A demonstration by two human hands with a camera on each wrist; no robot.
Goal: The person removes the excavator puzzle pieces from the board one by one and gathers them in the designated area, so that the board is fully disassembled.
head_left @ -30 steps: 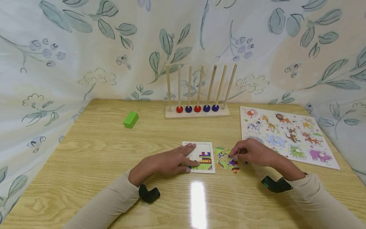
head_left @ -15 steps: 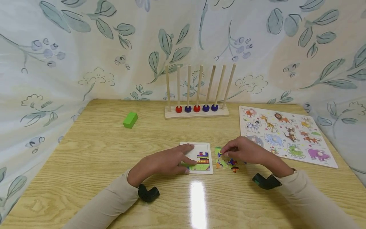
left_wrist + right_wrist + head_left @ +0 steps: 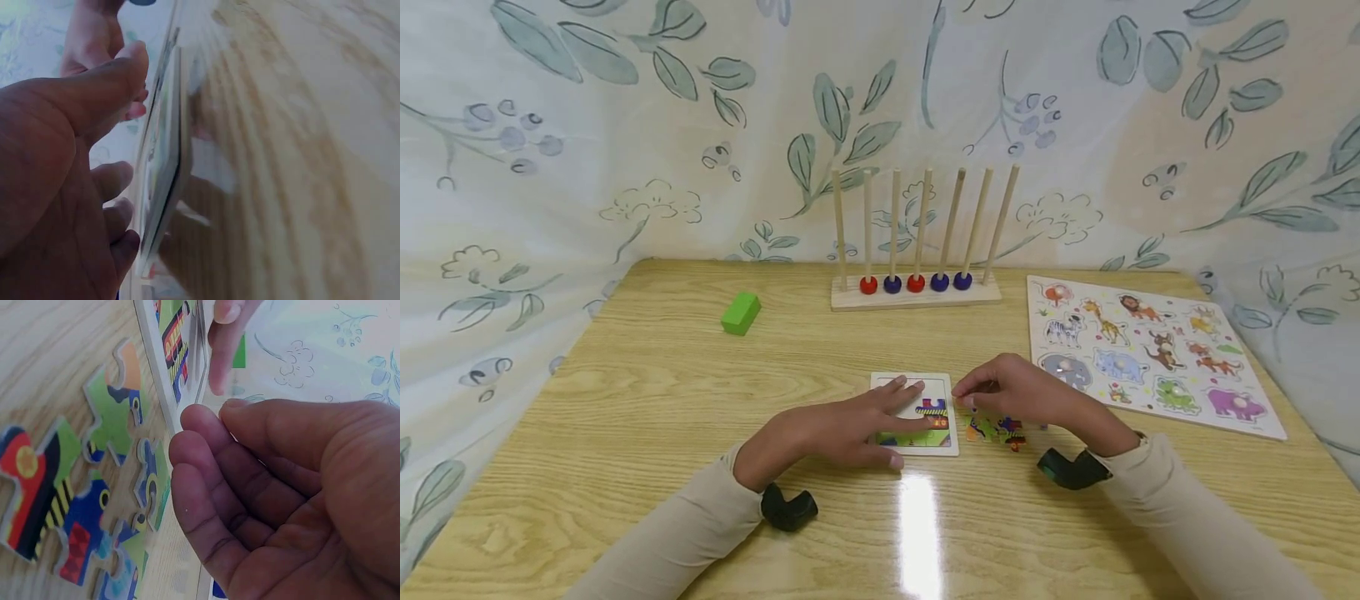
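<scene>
White tray [image 3: 936, 389] holds puzzle pieces [image 3: 934, 409], left hand [image 3: 850, 427] spread over; right hand [image 3: 1026, 392] has fingertips together, grip unclear.

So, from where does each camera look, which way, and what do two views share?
Head: on the head, facing forward and down over the pale wood-grain table; both beige fabric sleeves, left grip and right grip show.
Left wrist: on that wrist, low across the table, at a white square puzzle board seen edge-on; left grip near, right beyond.
Right wrist: on that wrist, facing flat multicoloured jigsaw pieces; right grip in front, part of left at top.
Head and right wrist share pieces and board.
</scene>
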